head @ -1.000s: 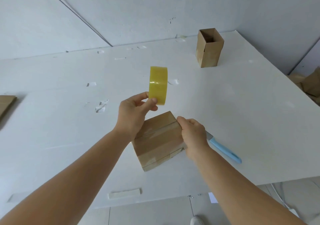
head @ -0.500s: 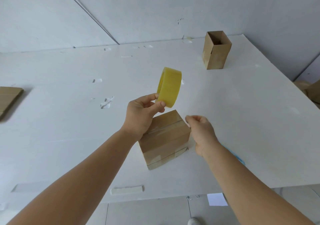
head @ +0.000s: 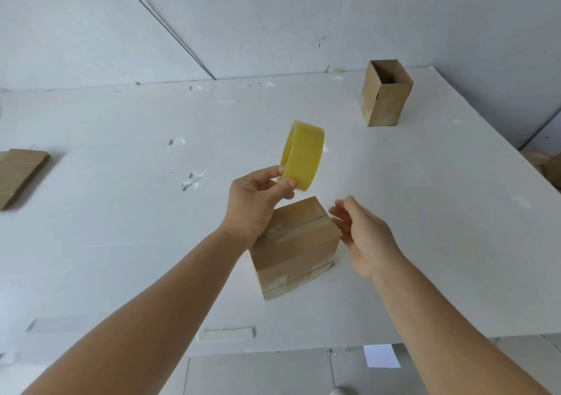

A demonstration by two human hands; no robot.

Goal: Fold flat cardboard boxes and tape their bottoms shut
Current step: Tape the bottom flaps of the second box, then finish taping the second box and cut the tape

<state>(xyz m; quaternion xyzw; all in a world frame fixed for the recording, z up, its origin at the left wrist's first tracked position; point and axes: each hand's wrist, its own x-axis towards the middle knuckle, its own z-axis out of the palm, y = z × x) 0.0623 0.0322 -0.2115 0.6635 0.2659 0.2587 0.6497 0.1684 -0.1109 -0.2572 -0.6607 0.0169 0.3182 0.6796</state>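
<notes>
The taped box (head: 296,246) sits bottom-up on the table (head: 425,212), toward the near edge and about midway along it, clear tape running across its closed flaps and down its sides. A second ago the right hand (head: 362,236) was pressing the tape down at the box's right top edge; now it has come off and hangs just beside that edge, fingers spread and loose, holding nothing, slightly blurred. The left hand (head: 258,205) still pinches the yellow tape roll (head: 302,154) between thumb and fingers above the box's far corner, and the roll has turned since then, so its hollow side now shows a little. A finished open box (head: 385,94) stands upright near the far right corner. Flat cardboard (head: 18,173) lies at the left edge. The blue-handled knife seen earlier by the right wrist is now hidden.
</notes>
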